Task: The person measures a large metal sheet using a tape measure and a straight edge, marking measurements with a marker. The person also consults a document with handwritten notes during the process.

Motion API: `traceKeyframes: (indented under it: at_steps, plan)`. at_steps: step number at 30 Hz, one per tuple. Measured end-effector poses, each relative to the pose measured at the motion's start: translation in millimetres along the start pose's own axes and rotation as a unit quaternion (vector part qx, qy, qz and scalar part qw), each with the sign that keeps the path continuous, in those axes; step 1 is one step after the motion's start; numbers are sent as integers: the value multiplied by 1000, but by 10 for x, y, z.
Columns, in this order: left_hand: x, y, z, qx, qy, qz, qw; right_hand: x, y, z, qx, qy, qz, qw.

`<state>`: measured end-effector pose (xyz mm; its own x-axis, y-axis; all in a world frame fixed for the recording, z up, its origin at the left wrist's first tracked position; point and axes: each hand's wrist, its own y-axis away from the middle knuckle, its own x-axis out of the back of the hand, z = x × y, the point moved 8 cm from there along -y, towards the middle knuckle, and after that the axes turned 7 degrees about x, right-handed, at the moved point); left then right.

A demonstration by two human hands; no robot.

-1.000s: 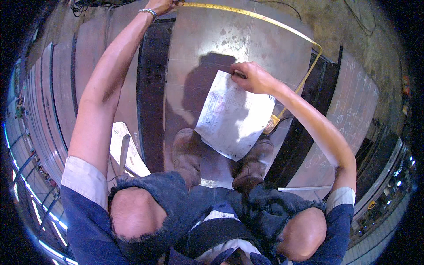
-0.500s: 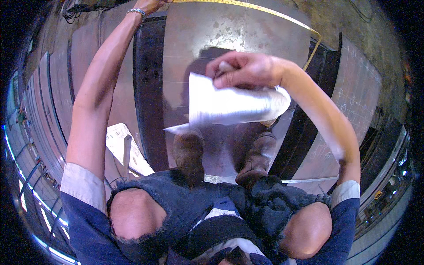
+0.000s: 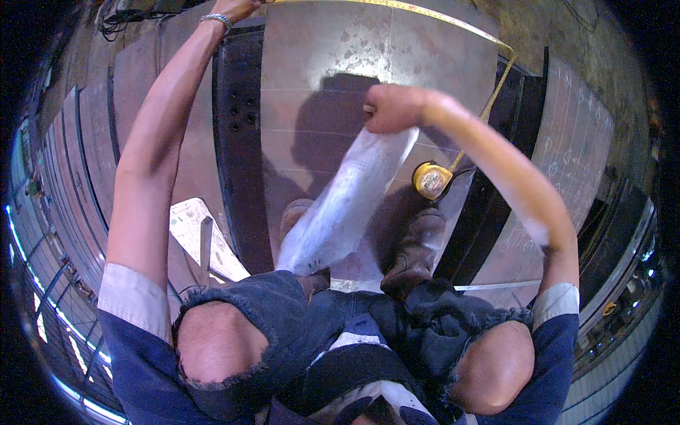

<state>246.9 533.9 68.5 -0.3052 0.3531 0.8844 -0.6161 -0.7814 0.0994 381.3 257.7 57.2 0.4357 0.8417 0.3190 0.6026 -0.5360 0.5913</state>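
At the upper edge my left hand reaches far out, its fingers closed at the end of the yellow tape blade; the frame cuts off part of it. The blade runs right across a steel plate, bends down at the plate's far right, and leads back to the yellow tape measure case beside my right boot. My right hand is closed in a fist over the plate, gripping a white printed sheet of paper. The sheet hangs toward my left boot. A small tip shows at the fist, too small to name.
Dark steel beams with holes flank the plate. On the right lies another plate with chalk marks. A white spotted board rests by my left knee. Black cables lie at the far left. My boots stand on the plate.
My right hand has turned and swung the sheet from lying crosswise to hanging down toward my left boot. The tape case has come into view. My left hand stays in place.
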Motion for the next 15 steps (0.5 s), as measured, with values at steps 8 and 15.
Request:
traceKeyframes:
  at_steps: [8,15]
  plan:
    - [-11,-23,73,0,-2,-4,1000,-334,-309,42,81,181,21,980]
    - [20,8,11,4,-18,1,1000,-186,-57,-239,237,219,230,918]
